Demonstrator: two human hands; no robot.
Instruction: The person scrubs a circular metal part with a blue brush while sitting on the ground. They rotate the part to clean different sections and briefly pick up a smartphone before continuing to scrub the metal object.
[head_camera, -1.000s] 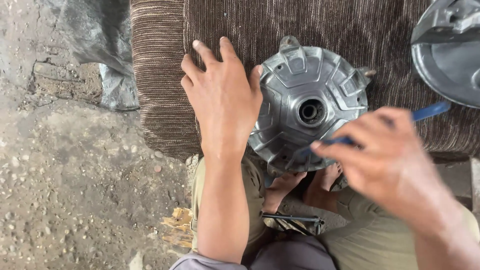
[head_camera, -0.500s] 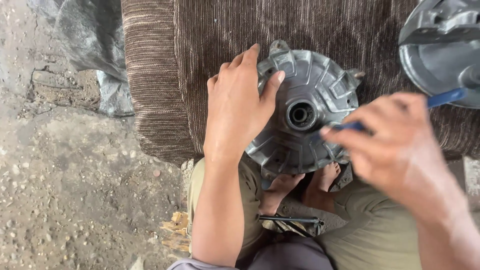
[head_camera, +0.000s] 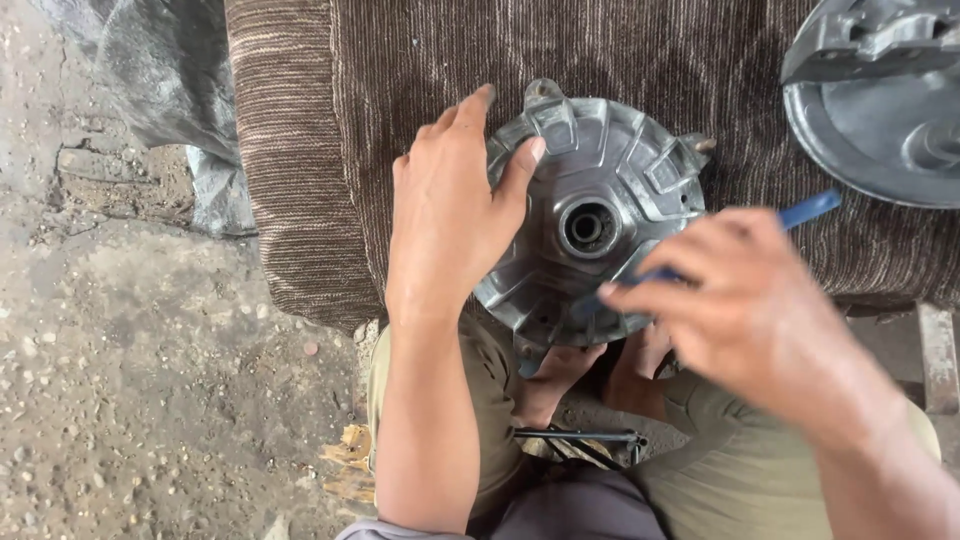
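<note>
A round grey metal hub (head_camera: 600, 210) with raised ribs and a centre hole lies on a brown ribbed cloth (head_camera: 420, 90). My left hand (head_camera: 455, 215) rests flat on the hub's left edge, fingers spread over its rim. In my right hand (head_camera: 745, 300) is a thin blue-handled tool (head_camera: 805, 211); the fingers are closed round it and its tip reaches the hub's lower face near the centre hole.
A second round grey metal part (head_camera: 880, 110) sits on the cloth at the top right. Grey plastic sheeting (head_camera: 170, 90) lies at the upper left on rough dirt ground (head_camera: 130, 380). My knees and bare feet are below the hub, with a thin dark tool (head_camera: 580, 436) between them.
My left hand has slid from beside the hub onto its left rim. My right hand with the blue tool has stayed over the hub's lower right side.
</note>
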